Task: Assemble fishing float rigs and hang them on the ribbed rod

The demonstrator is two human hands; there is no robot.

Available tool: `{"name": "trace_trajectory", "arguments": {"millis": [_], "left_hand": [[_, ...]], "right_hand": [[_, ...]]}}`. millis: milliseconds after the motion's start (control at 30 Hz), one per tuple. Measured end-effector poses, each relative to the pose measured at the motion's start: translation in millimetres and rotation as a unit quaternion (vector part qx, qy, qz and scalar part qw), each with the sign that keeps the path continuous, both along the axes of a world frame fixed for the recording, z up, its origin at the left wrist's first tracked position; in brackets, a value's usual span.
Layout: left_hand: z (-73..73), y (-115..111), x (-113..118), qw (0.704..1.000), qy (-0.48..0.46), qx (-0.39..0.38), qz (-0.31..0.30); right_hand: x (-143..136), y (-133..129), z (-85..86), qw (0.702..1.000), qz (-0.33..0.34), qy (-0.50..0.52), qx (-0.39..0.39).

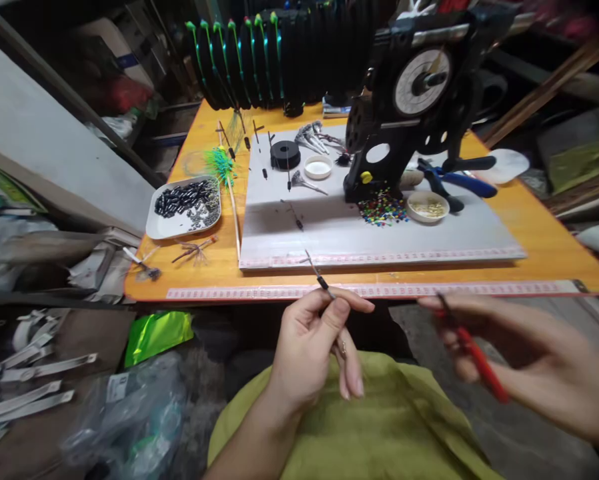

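Green cloth (349,427) lay at six o'clock; left hand (309,347), half curled, pinched black-sleeved stem (322,283); right hand (534,347), four o'clock, gripped red-handled tool (481,364).

The desk (214,260) is glowing orange-yellow, and the board (324,240) is looking pale grey. The tapes (279,292) are showing red marks in neat rows on pinkish white. The tool (482,367) is showing bright red and black, and the wire (310,263) is looking dark, wearing a black bead (322,283). The tray (153,228) is shining white, while the tubes (179,199) are gleaming black. The pins (379,209) are making a mix of red, blue, green and yellow dots. The drum (319,60) is looking black, and the strings (239,57) are making green and blue-green stripes. The pliers (467,185) are showing blue, the packet (159,335) is shining lime green, and the cloth (354,427) is looking olive green.
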State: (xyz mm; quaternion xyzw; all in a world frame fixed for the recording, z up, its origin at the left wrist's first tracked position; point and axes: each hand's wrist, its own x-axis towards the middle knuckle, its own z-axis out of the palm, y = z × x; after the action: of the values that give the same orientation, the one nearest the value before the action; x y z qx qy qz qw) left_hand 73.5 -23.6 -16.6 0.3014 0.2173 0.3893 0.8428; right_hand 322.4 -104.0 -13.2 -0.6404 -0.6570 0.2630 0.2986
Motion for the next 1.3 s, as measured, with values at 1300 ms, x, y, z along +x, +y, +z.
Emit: {"name": "trace_trajectory", "arguments": {"millis": [1300], "left_hand": [[3.6,1.8,-10.7,0.99,-0.095,-0.085,-0.058]], "right_hand": [[-56.8,56.8,50.5,0.909,0.353,0.106,-0.193]]}}
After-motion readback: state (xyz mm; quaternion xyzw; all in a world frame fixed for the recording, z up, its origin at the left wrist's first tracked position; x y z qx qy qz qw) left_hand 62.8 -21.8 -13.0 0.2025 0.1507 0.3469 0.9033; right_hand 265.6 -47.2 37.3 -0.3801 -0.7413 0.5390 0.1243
